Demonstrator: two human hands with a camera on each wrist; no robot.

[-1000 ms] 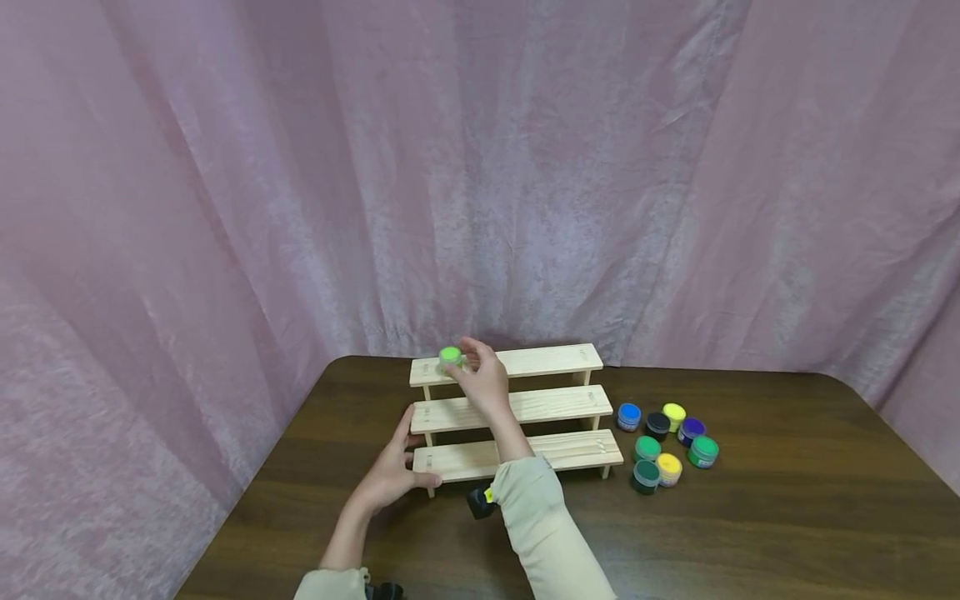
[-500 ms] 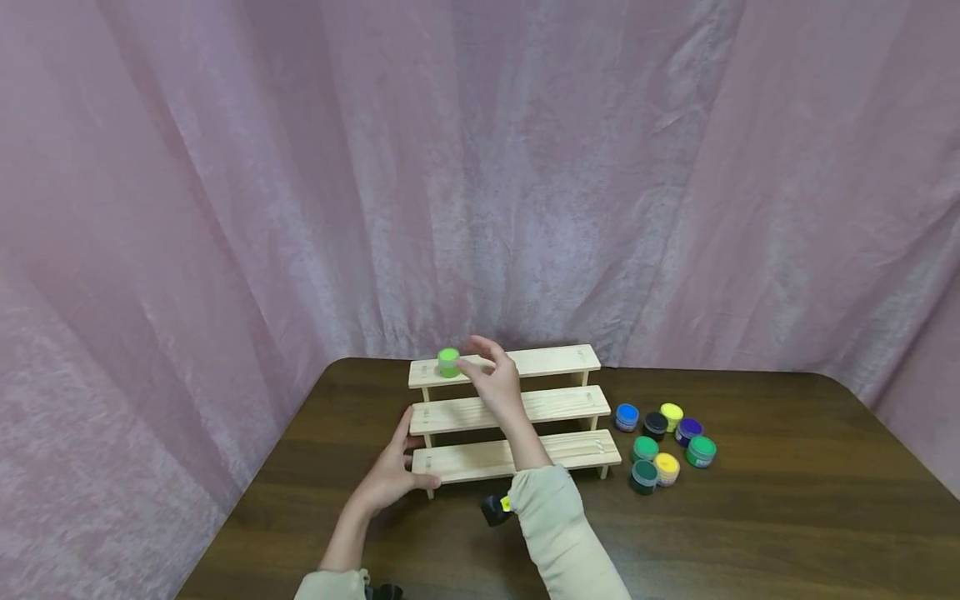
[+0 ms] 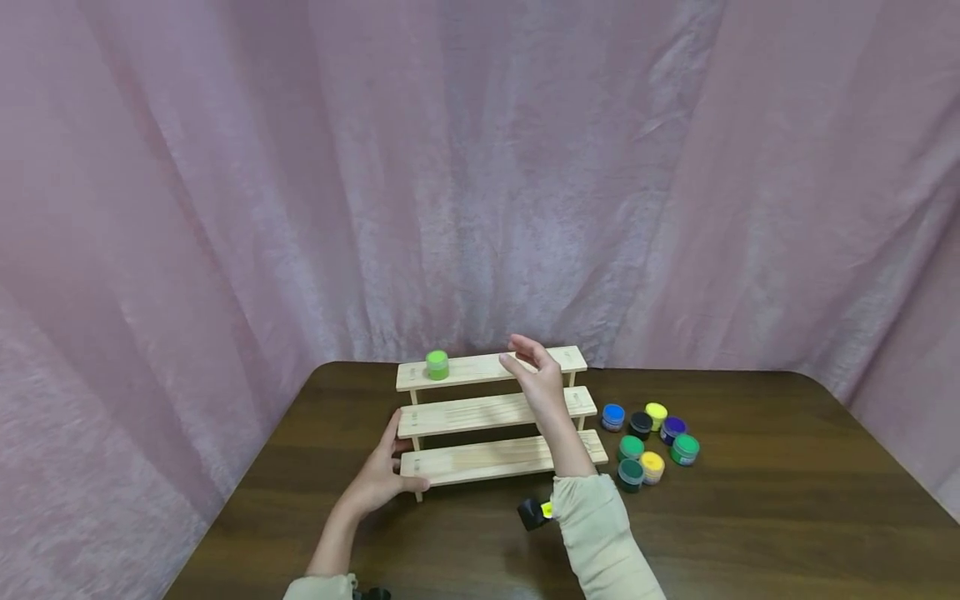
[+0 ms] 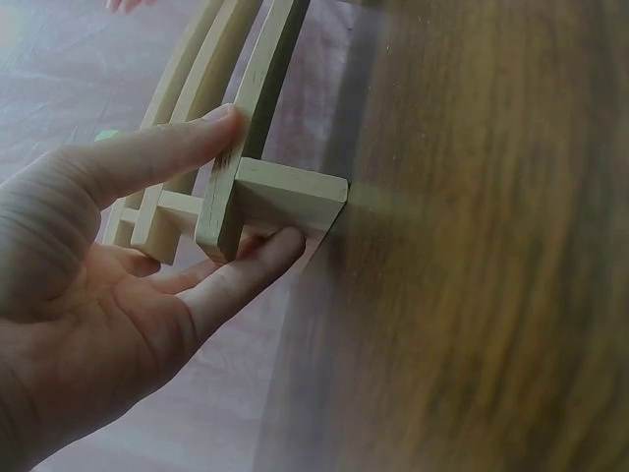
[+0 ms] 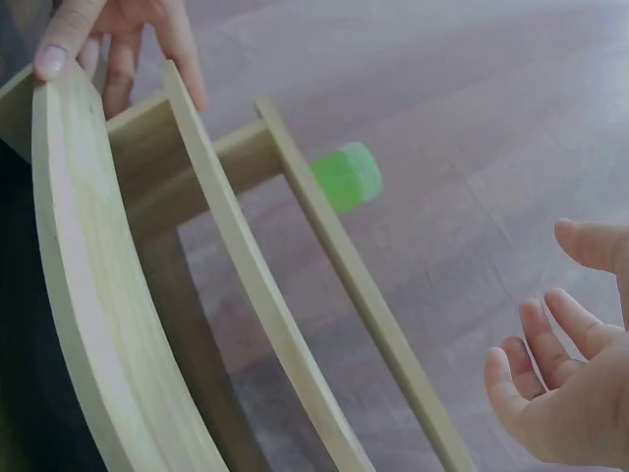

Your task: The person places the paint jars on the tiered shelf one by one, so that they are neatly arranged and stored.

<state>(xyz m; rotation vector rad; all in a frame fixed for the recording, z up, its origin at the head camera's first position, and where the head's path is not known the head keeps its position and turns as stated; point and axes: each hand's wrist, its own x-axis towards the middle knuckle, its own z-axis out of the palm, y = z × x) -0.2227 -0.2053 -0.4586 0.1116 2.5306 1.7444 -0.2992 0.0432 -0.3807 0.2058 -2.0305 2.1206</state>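
A three-tier wooden shelf (image 3: pixel 480 415) stands on the table. On the left of its top tier sits a light green paint jar (image 3: pixel 437 365), upright. My left hand (image 3: pixel 375 475) grips the shelf's left end, the thumb (image 4: pixel 211 133) on the lowest board's front edge and the fingers behind and under it. Over the right part of the shelf, my right hand (image 3: pixel 542 385) hangs loosely curved with nothing in it, apart from the jar. The right wrist view shows the same jar (image 5: pixel 346 179) and the relaxed right hand (image 5: pixel 570 383).
Several paint jars stand in a group right of the shelf, among them a blue jar (image 3: pixel 612 417), a black jar (image 3: pixel 641 425), a purple jar (image 3: pixel 672 430) and a yellow jar (image 3: pixel 652 467). A pink curtain (image 3: pixel 480 183) hangs behind the table (image 3: pixel 780 500).
My right hand has let go of the light green jar on the top tier and moved away to the right. The left hand keeps its grip on the shelf. The view has shifted slightly.
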